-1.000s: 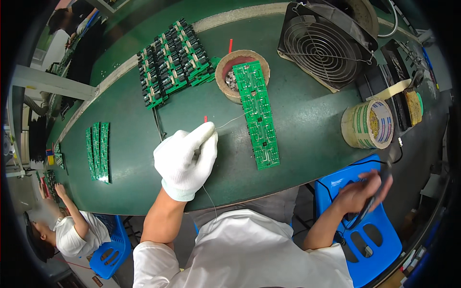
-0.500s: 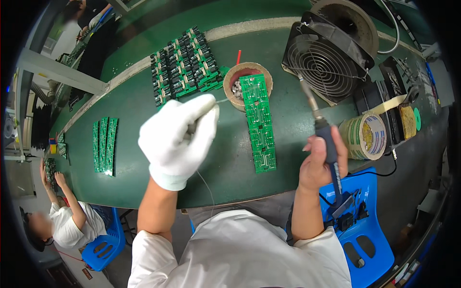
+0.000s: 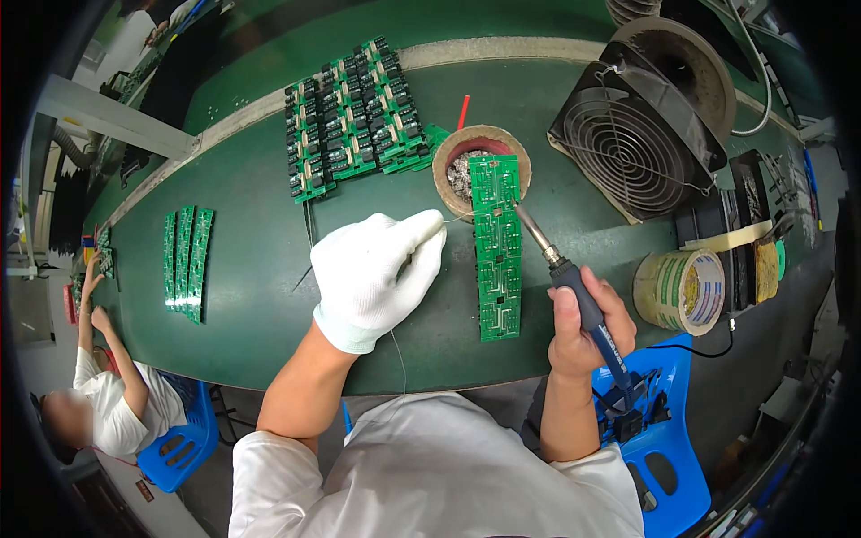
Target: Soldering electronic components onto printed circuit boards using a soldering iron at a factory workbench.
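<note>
My left hand [image 3: 381, 278], in a white glove, pinches a thin solder wire [image 3: 457, 218] whose end reaches the long green circuit board [image 3: 499, 269]. The wire's tail hangs below the glove toward my lap. My bare right hand [image 3: 587, 323] grips a soldering iron [image 3: 581, 300] by its blue handle. Its metal tip is at the board's right edge, near the upper part. The board's far end rests over a round cardboard-like bowl [image 3: 446, 186] holding grey scraps; a red stick stands behind the bowl.
Rows of populated boards [image 3: 345, 117] lie at the back; several bare-looking green strips [image 3: 188, 264] lie left. A black fan [image 3: 619, 152] stands back right, near a tape roll [image 3: 679, 291] and an iron stand [image 3: 740, 224]. At far left a person [image 3: 117, 394] works at the table.
The soldering iron has swung left from beside the fan down to the board. My gloved hand has moved right and slightly down, bringing the wire to the board. The whole view has shifted somewhat.
</note>
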### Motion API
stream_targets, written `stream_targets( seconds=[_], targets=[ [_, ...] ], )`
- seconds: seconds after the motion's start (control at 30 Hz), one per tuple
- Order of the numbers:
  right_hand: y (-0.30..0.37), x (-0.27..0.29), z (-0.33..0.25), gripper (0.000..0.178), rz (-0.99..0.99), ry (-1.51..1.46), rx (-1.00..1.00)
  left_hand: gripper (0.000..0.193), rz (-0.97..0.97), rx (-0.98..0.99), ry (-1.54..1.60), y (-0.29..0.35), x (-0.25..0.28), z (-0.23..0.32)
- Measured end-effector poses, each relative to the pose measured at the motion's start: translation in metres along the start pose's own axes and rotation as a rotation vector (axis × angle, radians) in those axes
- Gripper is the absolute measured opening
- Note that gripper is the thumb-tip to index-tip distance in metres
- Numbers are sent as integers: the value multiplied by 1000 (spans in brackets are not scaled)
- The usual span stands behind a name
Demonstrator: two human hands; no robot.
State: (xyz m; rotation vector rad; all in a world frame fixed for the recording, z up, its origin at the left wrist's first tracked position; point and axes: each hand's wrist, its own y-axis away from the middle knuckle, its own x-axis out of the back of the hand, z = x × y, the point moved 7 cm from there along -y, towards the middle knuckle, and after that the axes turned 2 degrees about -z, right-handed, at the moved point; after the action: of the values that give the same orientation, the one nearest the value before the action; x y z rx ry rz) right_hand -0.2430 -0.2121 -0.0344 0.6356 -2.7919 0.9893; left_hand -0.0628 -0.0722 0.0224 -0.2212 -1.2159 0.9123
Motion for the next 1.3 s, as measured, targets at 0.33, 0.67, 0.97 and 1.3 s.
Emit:
stream_targets(
  seconds=[0.33, 0.67, 0.97, 1.3],
  targets=[
    [-2, -5, 0, 27, -38, 9, -31, 20, -10, -24, -2, 0, -4, -1],
    [-4, -8, -3, 27, -52, 7, 49, 22, -34, -30, -12, 0, -4, -1],
    [-2, -6, -3, 27, -57, 33, 17, 23, 7, -66, 12, 3, -6, -2],
    [-1, -8, -6, 27, -48, 71, 60, 24, -20, -59, -2, 3, -9, -3]
  ],
)
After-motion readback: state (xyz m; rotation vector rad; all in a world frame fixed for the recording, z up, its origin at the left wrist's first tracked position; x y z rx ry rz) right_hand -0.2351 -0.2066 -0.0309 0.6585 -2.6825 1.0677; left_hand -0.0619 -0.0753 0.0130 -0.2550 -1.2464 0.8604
